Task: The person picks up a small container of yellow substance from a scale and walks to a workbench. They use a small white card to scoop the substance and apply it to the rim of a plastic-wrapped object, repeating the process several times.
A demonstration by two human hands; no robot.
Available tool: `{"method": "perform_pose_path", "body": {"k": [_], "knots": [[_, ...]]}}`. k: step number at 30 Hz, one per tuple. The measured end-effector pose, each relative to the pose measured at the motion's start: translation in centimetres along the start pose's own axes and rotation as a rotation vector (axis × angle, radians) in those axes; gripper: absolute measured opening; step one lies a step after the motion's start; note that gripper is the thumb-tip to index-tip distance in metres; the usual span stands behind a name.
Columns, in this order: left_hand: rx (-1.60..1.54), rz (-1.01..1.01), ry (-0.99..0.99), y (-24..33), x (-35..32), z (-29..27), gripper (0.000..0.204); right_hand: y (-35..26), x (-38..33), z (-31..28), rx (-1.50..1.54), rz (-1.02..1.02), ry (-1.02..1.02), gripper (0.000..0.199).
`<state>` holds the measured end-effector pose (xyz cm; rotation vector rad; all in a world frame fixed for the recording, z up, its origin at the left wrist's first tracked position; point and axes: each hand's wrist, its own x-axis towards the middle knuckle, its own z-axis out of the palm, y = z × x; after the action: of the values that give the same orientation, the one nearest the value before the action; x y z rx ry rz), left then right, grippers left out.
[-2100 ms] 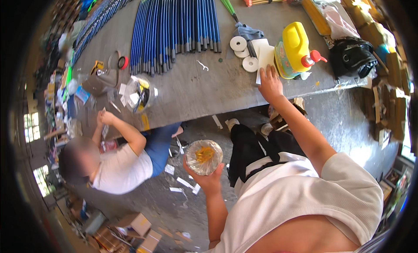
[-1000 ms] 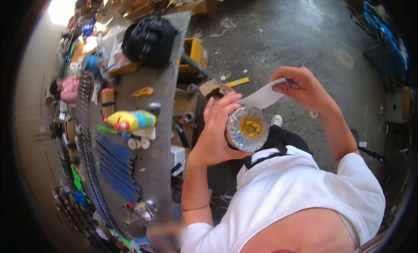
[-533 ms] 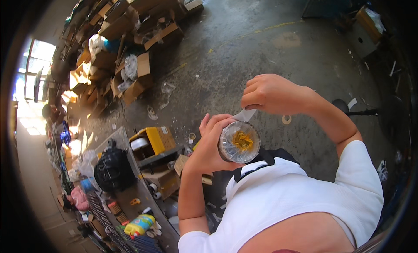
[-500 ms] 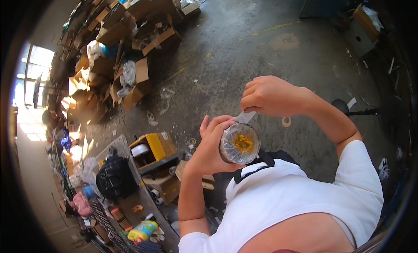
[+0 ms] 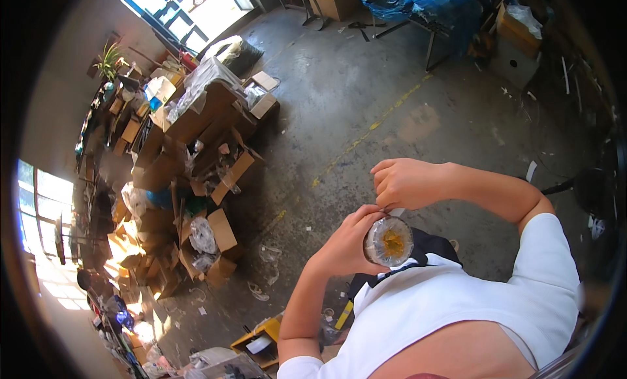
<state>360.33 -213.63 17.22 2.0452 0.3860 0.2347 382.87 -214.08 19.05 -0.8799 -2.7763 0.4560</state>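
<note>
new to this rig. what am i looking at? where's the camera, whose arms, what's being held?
There is no machine here: a person works with bare hands. The one picture comes from a wide fisheye camera worn on that person's head, looking down, so straight lines bend near the rim and the white shirt fills the bottom.

The left hand wraps around a round clear container with something yellow inside, held close to the chest. The right hand sits just above it, fingers pinched at its top edge on a small pale strip; what that strip is I cannot tell.

Below is a grey concrete floor. To the left lies a heap of cardboard boxes, and a yellow crate stands near the bottom.
</note>
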Motion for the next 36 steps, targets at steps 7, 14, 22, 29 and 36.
{"method": "perform_pose_path", "body": {"k": [7,14,22,29,36], "knots": [[-0.180,0.174,-0.089,-7.6,14.4,-13.2,0.089,16.1,2.3,-6.0,-0.005,-0.066,0.352,0.007],[-0.652,0.045,0.048,-17.2,29.5,-28.6,0.092,35.9,5.1,-14.4,-0.036,-0.058,0.605,0.008],[-0.714,0.031,0.541,-24.9,43.0,-44.7,0.103,59.0,9.8,-23.0,0.712,0.310,0.831,0.006],[-0.635,0.137,0.657,-35.1,55.4,-56.4,0.102,76.9,22.8,-22.0,1.049,0.387,0.568,0.023],[-0.521,0.084,0.658,-43.2,67.2,-71.5,0.091,95.1,31.2,-26.7,0.831,0.493,0.698,0.016]]}}
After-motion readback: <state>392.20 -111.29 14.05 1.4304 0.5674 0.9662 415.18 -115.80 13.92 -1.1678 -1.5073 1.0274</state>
